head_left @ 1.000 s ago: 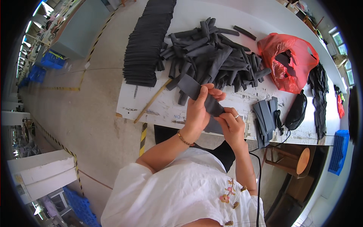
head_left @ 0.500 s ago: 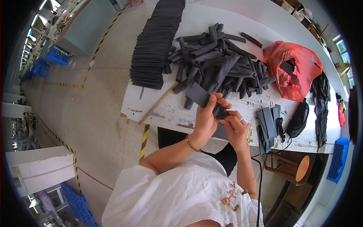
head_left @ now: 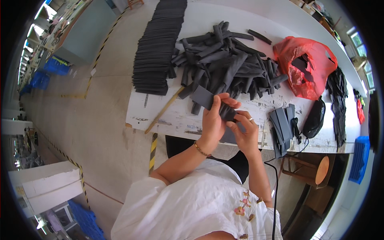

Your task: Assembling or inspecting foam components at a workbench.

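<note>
Above the table's near edge, both hands grip one dark grey fabric strip point(head_left: 202, 97). My left hand point(head_left: 215, 120) pinches it with the thumb on top, and a flat end sticks out to the upper left. At the strip's other end, which looks curled or folded, the fingers of my right hand point(head_left: 246, 134) are closed; a ring shows on one of them. Just beyond my hands lies a loose heap of rolled dark grey strips point(head_left: 236, 74). Left of the heap runs a long, tightly packed row of folded dark grey pieces point(head_left: 154, 60).
A thin wooden stick point(head_left: 164, 110) lies on the white table point(head_left: 138, 114). To the right are flat grey strips point(head_left: 283, 128), a black pouch point(head_left: 315, 120), a red plastic bag point(head_left: 286, 52) and black fabric point(head_left: 338, 106). A wooden stool point(head_left: 321, 170) and a black cable point(head_left: 276, 200) are below.
The whole view has shifted slightly. My hands still hold the same strip, with only a small shift of the right fingers at its curled end.
</note>
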`<act>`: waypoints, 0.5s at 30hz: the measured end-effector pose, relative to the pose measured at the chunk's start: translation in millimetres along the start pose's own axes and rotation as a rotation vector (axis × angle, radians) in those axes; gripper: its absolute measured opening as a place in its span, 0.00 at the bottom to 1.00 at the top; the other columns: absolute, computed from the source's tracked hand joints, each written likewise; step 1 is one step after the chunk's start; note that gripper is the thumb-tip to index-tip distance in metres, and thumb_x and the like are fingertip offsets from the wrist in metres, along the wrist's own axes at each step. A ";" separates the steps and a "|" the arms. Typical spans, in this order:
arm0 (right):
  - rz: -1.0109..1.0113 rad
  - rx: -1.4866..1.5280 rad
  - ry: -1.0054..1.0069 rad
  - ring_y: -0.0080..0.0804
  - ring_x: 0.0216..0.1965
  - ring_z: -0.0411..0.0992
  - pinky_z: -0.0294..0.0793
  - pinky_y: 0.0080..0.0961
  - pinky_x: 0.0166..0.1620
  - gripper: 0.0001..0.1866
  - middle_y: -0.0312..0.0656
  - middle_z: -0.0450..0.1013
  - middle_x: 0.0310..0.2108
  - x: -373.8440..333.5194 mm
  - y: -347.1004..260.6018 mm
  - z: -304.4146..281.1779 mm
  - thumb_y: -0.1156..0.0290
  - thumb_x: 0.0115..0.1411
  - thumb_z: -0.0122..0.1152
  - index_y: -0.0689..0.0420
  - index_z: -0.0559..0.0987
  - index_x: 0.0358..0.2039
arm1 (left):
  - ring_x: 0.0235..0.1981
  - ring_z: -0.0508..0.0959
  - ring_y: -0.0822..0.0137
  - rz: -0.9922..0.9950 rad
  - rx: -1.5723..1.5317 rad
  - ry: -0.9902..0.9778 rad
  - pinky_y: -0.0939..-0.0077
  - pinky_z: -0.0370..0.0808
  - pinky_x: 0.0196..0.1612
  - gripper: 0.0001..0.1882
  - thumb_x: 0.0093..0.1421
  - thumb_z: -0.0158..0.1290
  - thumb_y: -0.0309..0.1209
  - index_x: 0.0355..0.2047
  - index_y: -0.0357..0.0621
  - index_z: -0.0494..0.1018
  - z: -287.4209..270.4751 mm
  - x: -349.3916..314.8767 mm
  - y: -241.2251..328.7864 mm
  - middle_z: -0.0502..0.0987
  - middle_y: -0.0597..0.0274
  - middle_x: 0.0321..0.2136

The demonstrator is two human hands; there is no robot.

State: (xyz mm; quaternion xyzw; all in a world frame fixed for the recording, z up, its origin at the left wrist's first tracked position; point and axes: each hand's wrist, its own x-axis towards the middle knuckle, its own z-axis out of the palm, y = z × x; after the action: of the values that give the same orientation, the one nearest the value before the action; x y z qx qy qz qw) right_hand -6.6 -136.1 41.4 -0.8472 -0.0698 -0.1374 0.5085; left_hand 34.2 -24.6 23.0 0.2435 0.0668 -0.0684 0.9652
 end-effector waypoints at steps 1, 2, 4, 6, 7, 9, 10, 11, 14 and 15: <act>0.066 0.075 -0.021 0.35 0.35 0.72 0.72 0.27 0.39 0.10 0.46 0.72 0.36 0.7 -4.7 0.6 0.74 0.51 0.69 0.64 0.76 0.29 | 0.41 0.79 0.56 -0.010 0.015 -0.004 0.62 0.75 0.48 0.19 0.69 0.43 0.43 0.45 0.37 0.69 1.1 -1.1 0.5 0.77 0.53 0.35; 0.078 0.066 -0.006 0.35 0.35 0.72 0.72 0.27 0.39 0.10 0.46 0.72 0.36 -0.1 -0.9 7.0 0.74 0.51 0.69 0.64 0.76 0.29 | 0.42 0.78 0.56 0.001 0.045 -0.003 0.60 0.74 0.51 0.19 0.69 0.42 0.43 0.45 0.36 0.68 0.6 1.4 0.4 0.77 0.53 0.35; 0.190 0.258 0.230 0.31 0.38 0.70 0.70 0.25 0.42 0.09 0.42 0.71 0.36 -5.5 6.9 19.8 0.74 0.53 0.68 0.65 0.76 0.28 | 0.46 0.77 0.53 0.127 0.039 -0.072 0.57 0.70 0.56 0.19 0.69 0.41 0.42 0.46 0.37 0.68 0.5 7.0 7.3 0.77 0.50 0.39; 0.198 0.270 0.270 0.26 0.39 0.68 0.69 0.22 0.42 0.09 0.38 0.70 0.36 -8.4 2.6 17.1 0.73 0.55 0.67 0.64 0.76 0.27 | 0.49 0.76 0.52 0.119 0.052 -0.146 0.56 0.68 0.59 0.19 0.69 0.41 0.42 0.46 0.37 0.68 6.2 8.0 15.5 0.77 0.48 0.41; 0.246 0.360 0.284 0.24 0.38 0.68 0.69 0.20 0.41 0.08 0.37 0.70 0.37 -10.3 1.4 14.7 0.73 0.56 0.67 0.63 0.76 0.27 | 0.51 0.75 0.51 0.131 0.064 -0.213 0.54 0.65 0.61 0.19 0.69 0.41 0.42 0.46 0.38 0.68 8.1 9.7 17.4 0.77 0.47 0.43; 0.416 0.711 0.299 0.18 0.35 0.68 0.69 0.17 0.40 0.06 0.34 0.70 0.38 -10.5 -1.9 5.4 0.73 0.58 0.64 0.61 0.77 0.31 | 0.54 0.73 0.50 0.125 0.093 -0.230 0.54 0.63 0.62 0.18 0.69 0.41 0.42 0.46 0.38 0.69 4.6 11.4 17.0 0.77 0.46 0.44; 0.420 0.710 0.309 0.18 0.35 0.68 0.69 0.17 0.40 0.06 0.34 0.70 0.38 -5.7 -6.3 0.4 0.73 0.58 0.64 0.61 0.77 0.31 | 0.56 0.71 0.50 0.140 0.120 -0.238 0.54 0.62 0.63 0.18 0.69 0.41 0.42 0.45 0.39 0.69 3.1 9.6 17.0 0.76 0.45 0.46; 0.531 0.759 0.204 0.18 0.34 0.68 0.69 0.17 0.40 0.06 0.33 0.71 0.37 2.7 -10.4 -3.8 0.72 0.59 0.64 0.61 0.77 0.33 | 0.58 0.69 0.50 0.136 0.162 -0.254 0.55 0.61 0.64 0.17 0.69 0.42 0.41 0.44 0.41 0.70 3.5 10.4 19.1 0.77 0.46 0.45; 0.608 0.897 0.115 0.18 0.32 0.68 0.70 0.18 0.38 0.07 0.32 0.73 0.33 -1.9 1.3 2.5 0.70 0.61 0.62 0.61 0.78 0.34 | 0.60 0.66 0.50 0.063 0.128 -0.368 0.51 0.62 0.63 0.17 0.69 0.40 0.43 0.45 0.45 0.71 -3.7 12.2 15.2 0.79 0.57 0.44; 0.549 0.865 0.134 0.18 0.32 0.68 0.70 0.18 0.38 0.07 0.32 0.73 0.32 -3.4 2.4 2.8 0.71 0.60 0.63 0.61 0.79 0.33 | 0.61 0.66 0.51 0.050 0.182 -0.318 0.51 0.62 0.63 0.17 0.69 0.40 0.43 0.45 0.45 0.71 -4.3 10.6 19.4 0.80 0.58 0.42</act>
State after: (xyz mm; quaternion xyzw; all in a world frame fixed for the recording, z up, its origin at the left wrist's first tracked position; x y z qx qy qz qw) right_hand -8.8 -134.7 37.1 -0.5359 0.1374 -0.0114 0.8330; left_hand 47.3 -6.7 26.5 0.3176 -0.0994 -0.0877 0.9389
